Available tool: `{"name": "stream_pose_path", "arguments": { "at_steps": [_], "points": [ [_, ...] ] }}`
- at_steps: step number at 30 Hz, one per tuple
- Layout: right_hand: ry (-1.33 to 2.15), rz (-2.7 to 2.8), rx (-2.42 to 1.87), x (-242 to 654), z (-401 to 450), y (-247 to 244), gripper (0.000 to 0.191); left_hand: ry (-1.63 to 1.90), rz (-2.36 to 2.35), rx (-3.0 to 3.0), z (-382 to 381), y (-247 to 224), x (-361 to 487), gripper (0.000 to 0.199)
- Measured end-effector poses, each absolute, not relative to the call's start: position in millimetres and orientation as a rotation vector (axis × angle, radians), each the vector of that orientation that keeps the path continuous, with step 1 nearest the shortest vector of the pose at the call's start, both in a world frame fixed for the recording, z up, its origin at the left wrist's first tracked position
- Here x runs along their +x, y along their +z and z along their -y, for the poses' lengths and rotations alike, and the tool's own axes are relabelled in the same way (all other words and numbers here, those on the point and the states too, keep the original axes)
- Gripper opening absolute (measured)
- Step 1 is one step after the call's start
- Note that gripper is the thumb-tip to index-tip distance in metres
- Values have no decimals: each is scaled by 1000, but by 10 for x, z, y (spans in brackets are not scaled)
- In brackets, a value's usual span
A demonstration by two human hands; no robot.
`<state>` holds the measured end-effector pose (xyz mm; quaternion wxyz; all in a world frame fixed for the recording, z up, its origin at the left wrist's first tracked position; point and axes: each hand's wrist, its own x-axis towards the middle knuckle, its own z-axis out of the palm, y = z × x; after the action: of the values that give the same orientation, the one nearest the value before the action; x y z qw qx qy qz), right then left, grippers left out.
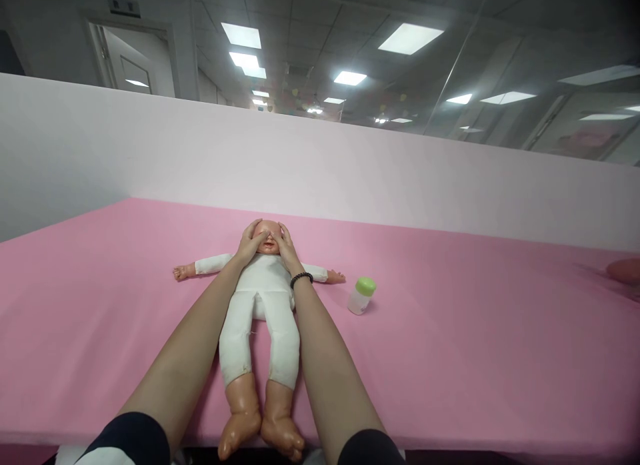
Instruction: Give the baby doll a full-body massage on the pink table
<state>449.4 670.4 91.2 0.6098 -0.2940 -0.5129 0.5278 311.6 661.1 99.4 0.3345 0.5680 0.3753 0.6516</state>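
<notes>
A baby doll (pixel 263 275) with a white cloth body lies on its back, its feet towards me and both arms spread wide. My left hand (pixel 249 243) cups one side of its head, the thumb across the face near the eye and nose. On the opposite side, my right hand (pixel 287 247) holds the head in the same way. The thumbs cover the doll's eyes, while its mouth shows below them. A dark bead bracelet (pixel 301 279) circles my right wrist. Beside the doll's outstretched hand stands a small bottle (pixel 361 295) with a green lid, slightly tilted in view.
The pink padded table (pixel 450 358) stretches out on both sides of the doll. A low white wall (pixel 350 168) runs along its back, with glass above. At the far right edge is a blurred reddish-brown object (pixel 624 271) I cannot make out.
</notes>
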Motion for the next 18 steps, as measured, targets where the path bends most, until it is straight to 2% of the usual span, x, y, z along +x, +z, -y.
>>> {"name": "stream_pose_path", "arguments": {
  "at_steps": [6,12,18],
  "points": [
    [1184,1160,-704,4476,-6696,927,61,1687,-978,1443,-6696,973,3109,60],
    [1178,1170,-702,4491,-6632,945,64,1684,-986,1444,-6677,990,3102,57],
    [1165,1171,-689,4492,-6601,954,65,1707,-1000,1506,-6630,978,3107,64]
  ]
}}
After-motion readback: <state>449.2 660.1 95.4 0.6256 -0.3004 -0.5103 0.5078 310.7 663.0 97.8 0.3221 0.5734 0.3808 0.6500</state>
